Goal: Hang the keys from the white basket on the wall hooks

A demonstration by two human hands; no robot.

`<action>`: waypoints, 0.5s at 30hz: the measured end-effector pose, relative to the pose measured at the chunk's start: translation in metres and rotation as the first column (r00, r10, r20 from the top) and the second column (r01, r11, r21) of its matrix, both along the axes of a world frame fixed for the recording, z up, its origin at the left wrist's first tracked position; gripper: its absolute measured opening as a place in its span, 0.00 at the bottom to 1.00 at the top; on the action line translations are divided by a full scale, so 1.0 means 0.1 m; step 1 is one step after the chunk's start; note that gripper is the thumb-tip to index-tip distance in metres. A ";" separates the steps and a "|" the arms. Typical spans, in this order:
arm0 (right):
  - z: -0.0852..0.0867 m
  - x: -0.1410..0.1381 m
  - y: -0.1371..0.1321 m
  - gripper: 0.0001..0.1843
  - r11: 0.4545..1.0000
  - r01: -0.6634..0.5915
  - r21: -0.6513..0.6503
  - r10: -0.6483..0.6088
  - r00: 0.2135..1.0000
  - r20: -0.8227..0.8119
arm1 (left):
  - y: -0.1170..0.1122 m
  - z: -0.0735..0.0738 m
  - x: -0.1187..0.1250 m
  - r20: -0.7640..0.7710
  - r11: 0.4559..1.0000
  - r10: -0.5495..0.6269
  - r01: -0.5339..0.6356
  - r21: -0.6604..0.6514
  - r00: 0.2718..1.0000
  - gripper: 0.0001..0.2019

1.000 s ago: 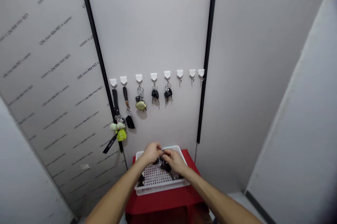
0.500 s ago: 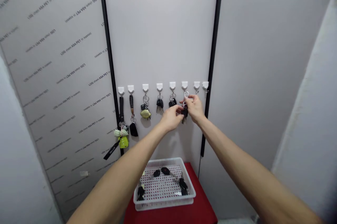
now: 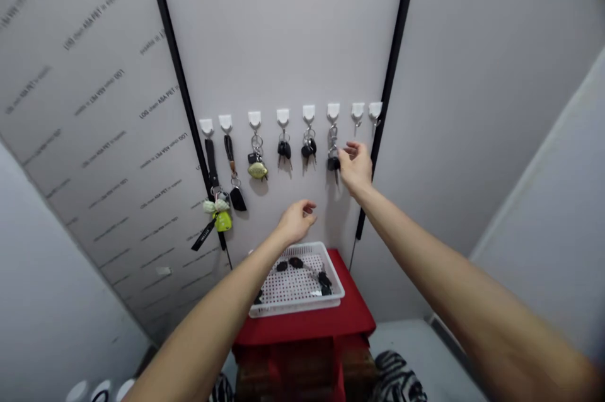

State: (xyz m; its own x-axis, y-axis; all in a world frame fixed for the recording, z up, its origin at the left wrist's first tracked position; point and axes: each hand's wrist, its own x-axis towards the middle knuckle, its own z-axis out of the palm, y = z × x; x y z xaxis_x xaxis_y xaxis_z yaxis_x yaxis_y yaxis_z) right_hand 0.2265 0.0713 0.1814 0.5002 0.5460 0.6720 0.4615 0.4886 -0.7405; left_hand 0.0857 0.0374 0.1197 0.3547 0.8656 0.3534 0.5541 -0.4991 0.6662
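Observation:
A bunch of black-headed keys [image 3: 334,164] hangs by a metal clip from the sixth white hook [image 3: 333,111]. Just right of it is my right hand [image 3: 357,166], fingers bent and apart, with nothing visibly held; whether a fingertip touches the keys I cannot tell. Lower down, above the white basket [image 3: 302,312], my left hand [image 3: 297,220] has loosely curled fingers, apart and holding nothing. Inside the basket lie several black keys [image 3: 296,262], partly hidden by my left arm.
Left along the hook row hang more black keys [image 3: 309,149], another pair [image 3: 284,150], a gold charm [image 3: 258,170], a black strap with a fob [image 3: 237,198] and a strap with a yellow-green charm [image 3: 222,221]. Two bare hooks [image 3: 358,111] are at right. The basket stands on a red surface [image 3: 307,325].
Both hands have let go of the keys, which now hang from the sixth hook. My left hand has dropped toward the basket, while my right has drawn slightly right. The view has tilted down.

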 end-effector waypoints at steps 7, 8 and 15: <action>-1.24 -0.10 -0.62 0.12 0.785 -0.024 -0.619 0.505 0.605 0.616 | -0.10 -1.02 -0.19 -0.173 0.969 0.025 -0.066 -0.238 0.985 0.14; -1.39 -0.13 -0.67 0.11 0.730 0.054 -0.681 0.569 0.505 0.649 | -0.13 -1.10 -0.17 -0.201 0.966 0.022 -0.072 -0.247 0.979 0.14; -1.66 -0.19 -0.73 0.11 0.676 0.360 -0.642 0.619 0.193 0.761 | -0.26 -1.31 -0.01 -0.285 0.968 -0.043 -0.030 -0.247 0.958 0.17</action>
